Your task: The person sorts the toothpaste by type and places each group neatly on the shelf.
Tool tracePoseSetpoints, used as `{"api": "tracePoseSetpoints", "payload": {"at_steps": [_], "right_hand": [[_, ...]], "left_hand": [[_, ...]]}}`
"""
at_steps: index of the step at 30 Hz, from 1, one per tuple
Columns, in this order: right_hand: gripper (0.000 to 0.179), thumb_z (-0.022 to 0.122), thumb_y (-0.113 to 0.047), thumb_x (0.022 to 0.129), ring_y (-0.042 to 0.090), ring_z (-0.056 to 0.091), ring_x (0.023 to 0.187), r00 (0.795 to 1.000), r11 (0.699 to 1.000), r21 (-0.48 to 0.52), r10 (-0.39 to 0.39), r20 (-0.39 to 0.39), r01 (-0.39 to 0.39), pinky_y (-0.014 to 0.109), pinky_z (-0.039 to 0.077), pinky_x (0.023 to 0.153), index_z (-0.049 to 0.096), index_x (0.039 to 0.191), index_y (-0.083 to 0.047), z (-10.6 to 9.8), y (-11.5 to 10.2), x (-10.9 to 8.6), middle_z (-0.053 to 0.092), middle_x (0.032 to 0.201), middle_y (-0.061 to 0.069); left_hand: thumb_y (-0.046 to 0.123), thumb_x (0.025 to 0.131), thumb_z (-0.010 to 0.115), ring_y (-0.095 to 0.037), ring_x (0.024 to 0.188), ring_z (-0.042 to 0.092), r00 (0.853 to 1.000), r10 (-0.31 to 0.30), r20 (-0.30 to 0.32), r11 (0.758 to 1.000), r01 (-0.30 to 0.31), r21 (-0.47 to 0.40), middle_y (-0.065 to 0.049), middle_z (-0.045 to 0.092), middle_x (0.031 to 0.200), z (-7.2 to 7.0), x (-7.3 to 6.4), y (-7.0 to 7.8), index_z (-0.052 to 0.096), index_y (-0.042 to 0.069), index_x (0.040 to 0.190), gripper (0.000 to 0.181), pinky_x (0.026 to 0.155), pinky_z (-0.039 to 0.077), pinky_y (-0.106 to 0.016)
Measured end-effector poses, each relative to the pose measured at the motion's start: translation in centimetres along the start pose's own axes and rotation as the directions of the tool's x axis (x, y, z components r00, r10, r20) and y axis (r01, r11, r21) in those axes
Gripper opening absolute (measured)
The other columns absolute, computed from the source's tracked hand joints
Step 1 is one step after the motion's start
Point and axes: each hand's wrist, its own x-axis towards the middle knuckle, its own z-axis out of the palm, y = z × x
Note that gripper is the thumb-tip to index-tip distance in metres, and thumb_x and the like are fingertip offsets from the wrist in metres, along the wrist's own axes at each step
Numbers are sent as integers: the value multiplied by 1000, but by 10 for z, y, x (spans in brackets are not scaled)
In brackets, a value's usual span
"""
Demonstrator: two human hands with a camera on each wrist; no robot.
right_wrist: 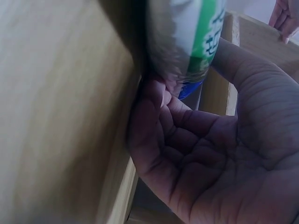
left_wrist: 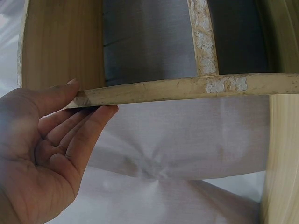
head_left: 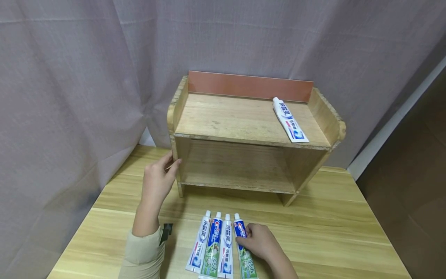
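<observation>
I am bracing the wooden shelf [head_left: 237, 118] between left hand [head_left: 156, 180] thumb and fingers while my right hand [head_left: 263, 241] is gripping the rightmost blue-and-green tube [head_left: 245, 259] on the table [head_left: 343, 232]; pinching its sides lightly, I judge, is sparing the neighboring three tubes [head_left: 213, 250].

Counted five toothpaste tubes [head_left: 289, 120]: three white tubes [head_left: 201, 244], two blue-and-green tubes [head_left: 213, 246]. Tallied four on the one wooden table [head_left: 348, 228], one on the one wooden rack [head_left: 240, 166]. Recorded for the rack two shelf boards [head_left: 226, 116], two side panels [head_left: 322, 112], one reddish-brown back strip [head_left: 251, 86]. Logged one left hand [head_left: 158, 180] and one right hand [head_left: 261, 240], plus one sleeve [head_left: 144, 254] on the left.
</observation>
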Motion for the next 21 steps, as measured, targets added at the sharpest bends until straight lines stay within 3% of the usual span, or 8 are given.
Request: {"api": "tracePoseSetpoints", "payload": {"at_steps": [21], "right_hand": [[33, 81, -37, 82, 11, 43, 54, 999, 997, 70, -19, -36, 21, 21, 36, 47, 59, 76, -13, -6, 6, -4, 50, 61, -4]], "left_hand": [[15, 95, 72, -30, 96, 74, 1000, -5, 6, 1000, 5, 5, -18, 74, 107, -1, 0, 1, 72, 1, 119, 28, 77, 64, -35]]}}
